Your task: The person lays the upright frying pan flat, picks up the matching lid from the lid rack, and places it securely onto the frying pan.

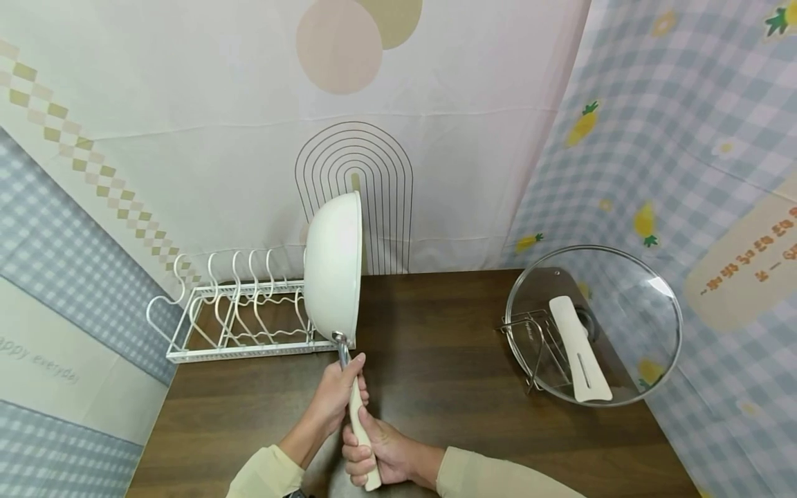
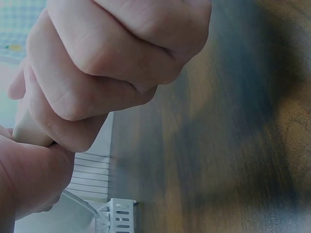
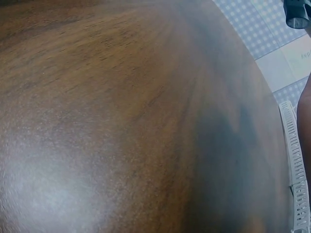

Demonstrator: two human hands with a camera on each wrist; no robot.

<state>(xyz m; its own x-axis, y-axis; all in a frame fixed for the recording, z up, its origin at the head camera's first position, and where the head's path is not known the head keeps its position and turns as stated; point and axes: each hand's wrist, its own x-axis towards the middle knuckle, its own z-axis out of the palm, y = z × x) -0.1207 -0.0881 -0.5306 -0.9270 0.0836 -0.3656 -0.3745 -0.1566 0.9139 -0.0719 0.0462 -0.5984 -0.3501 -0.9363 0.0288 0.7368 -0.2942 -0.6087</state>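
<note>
A deep white frying pan (image 1: 333, 266) stands on edge, its rim facing right, at the right end of the white wire rack (image 1: 249, 351). Its cream handle (image 1: 359, 408) points toward me and down. My left hand (image 1: 336, 391) grips the handle near the metal neck, thumb along the top. Lower down, my right hand (image 1: 380, 443) wraps its fingers around the handle's end. In the left wrist view, curled fingers (image 2: 97, 63) close around a cream bit of handle (image 2: 33, 130). The right wrist view shows neither the pan nor the right hand.
On the right, a large glass lid (image 1: 641, 332) with a cream handle (image 1: 579, 349) leans in a small wire stand (image 1: 542, 346). The brown wooden table (image 1: 436, 346) meets a patterned cloth wall behind. The rack's upright loops (image 1: 214, 277) line up left of the pan.
</note>
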